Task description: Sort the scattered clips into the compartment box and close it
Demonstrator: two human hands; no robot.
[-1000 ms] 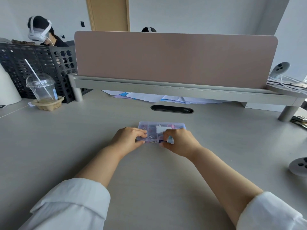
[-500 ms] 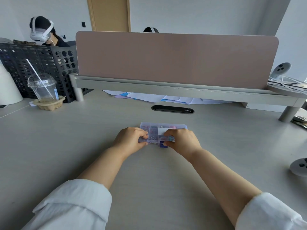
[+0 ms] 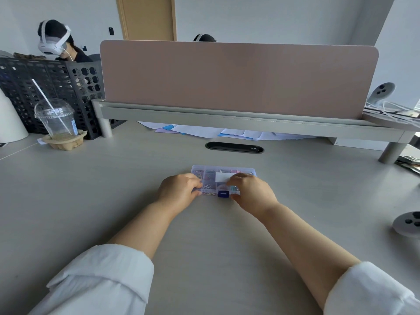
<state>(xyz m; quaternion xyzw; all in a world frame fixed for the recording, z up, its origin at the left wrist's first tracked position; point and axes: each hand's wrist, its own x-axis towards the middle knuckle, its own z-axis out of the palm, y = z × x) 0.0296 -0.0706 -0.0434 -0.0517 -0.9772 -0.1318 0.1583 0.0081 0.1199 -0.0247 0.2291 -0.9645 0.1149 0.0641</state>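
Clear plastic compartment box (image 3: 223,171) with coloured clips inside lies on the desk between both hands, the left hand (image 3: 179,192) and right hand (image 3: 251,192) curled on its ends, probably to press the lid shut.

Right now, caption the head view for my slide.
Both hands, left and right, press the clear compartment box of clips on the desk.

Left hand (image 3: 179,193) and right hand (image 3: 252,193) close together, fingers curled.
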